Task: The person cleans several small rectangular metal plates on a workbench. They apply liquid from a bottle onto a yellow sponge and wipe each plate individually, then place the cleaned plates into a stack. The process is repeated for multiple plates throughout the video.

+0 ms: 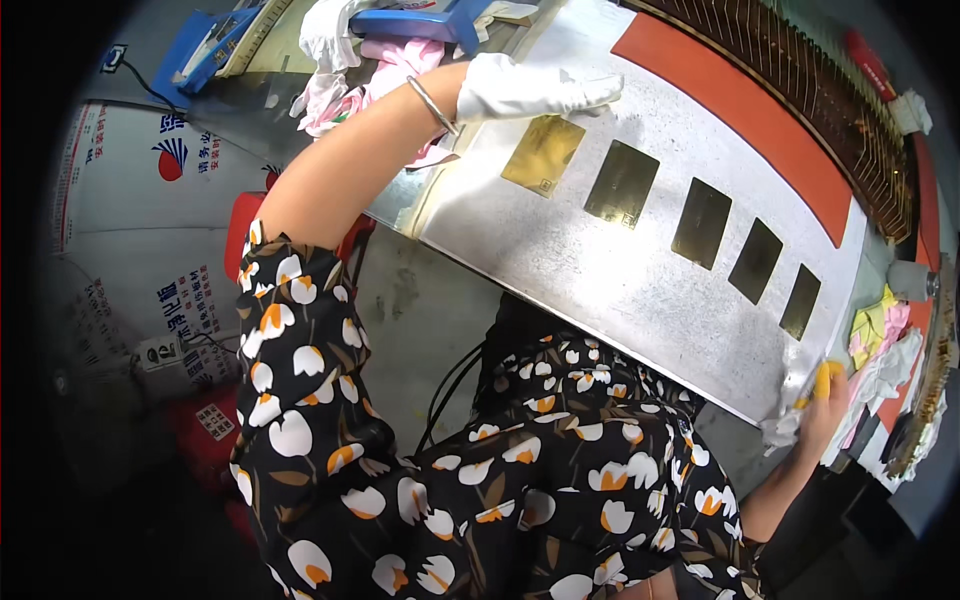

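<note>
I see five brass plates (700,222) laid in a row on the grey worktop (600,280). Left hand (530,90), gloved, rests flat by the first; right hand (820,395) grips a cloth (785,425) at the edge. Wiping looks unfinished.

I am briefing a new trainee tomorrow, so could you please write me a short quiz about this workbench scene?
1. How many gold plates lie in a row on the silver sheet?
2. True or false: the left hand wears a white glove.
3. Where is the right hand? A) on the red strip B) at the sheet's near right corner, on a white cloth C) on the blue tool

Key: 1. five; 2. true; 3. B
</note>
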`<state>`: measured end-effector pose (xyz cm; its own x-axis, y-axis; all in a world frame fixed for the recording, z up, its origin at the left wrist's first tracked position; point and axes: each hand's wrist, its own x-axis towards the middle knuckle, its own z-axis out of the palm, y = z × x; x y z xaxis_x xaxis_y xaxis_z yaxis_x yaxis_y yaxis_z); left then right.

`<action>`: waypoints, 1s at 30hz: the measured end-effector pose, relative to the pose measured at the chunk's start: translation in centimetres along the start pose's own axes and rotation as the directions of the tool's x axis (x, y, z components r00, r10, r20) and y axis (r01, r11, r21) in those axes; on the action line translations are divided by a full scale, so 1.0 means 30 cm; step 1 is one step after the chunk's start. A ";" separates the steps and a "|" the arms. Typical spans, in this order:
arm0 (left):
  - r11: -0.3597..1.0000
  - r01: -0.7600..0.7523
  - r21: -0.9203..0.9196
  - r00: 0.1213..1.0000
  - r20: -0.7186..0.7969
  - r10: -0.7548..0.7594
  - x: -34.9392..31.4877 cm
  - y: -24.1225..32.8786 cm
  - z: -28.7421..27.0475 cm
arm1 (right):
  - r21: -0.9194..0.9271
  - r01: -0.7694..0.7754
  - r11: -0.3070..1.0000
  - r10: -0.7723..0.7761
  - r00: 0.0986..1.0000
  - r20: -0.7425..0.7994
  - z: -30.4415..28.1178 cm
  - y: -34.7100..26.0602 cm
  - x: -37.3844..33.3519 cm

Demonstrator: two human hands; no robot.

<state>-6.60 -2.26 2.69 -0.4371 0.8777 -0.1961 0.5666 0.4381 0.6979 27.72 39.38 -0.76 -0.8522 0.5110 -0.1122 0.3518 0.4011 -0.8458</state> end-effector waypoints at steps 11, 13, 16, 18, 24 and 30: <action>0.883 0.162 0.440 0.765 -0.621 0.169 -0.288 0.055 0.399 | -0.373 0.652 0.660 -0.366 0.713 0.599 0.880 -0.715 0.270; 0.843 0.306 0.442 0.800 -0.599 0.024 -0.293 0.068 0.435 | -0.383 0.719 0.579 -0.441 0.672 0.594 0.975 -0.698 0.301; 0.815 0.373 0.443 0.808 -0.587 -0.051 -0.296 0.059 0.437 | -0.409 0.720 0.560 -0.407 0.669 0.622 1.034 -0.709 0.310; 0.818 0.375 0.436 0.795 -0.605 -0.041 -0.295 0.047 0.450 | -0.429 0.738 0.521 -0.422 0.659 0.623 1.064 -0.699 0.311; 0.829 0.365 0.425 0.807 -0.588 -0.054 -0.295 0.034 0.458 | -0.431 0.761 0.485 -0.459 0.641 0.616 1.095 -0.680 0.328; 0.845 0.344 0.410 0.809 -0.585 -0.046 -0.293 0.030 0.444 | -0.444 0.778 0.444 -0.483 0.626 0.613 1.101 -0.676 0.321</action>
<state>7.05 -6.98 -4.13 -0.7886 0.5770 0.2127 0.6146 0.7515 0.2400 -0.41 11.06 -1.93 -0.9403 -0.3398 0.0185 -0.3347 0.9136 -0.2310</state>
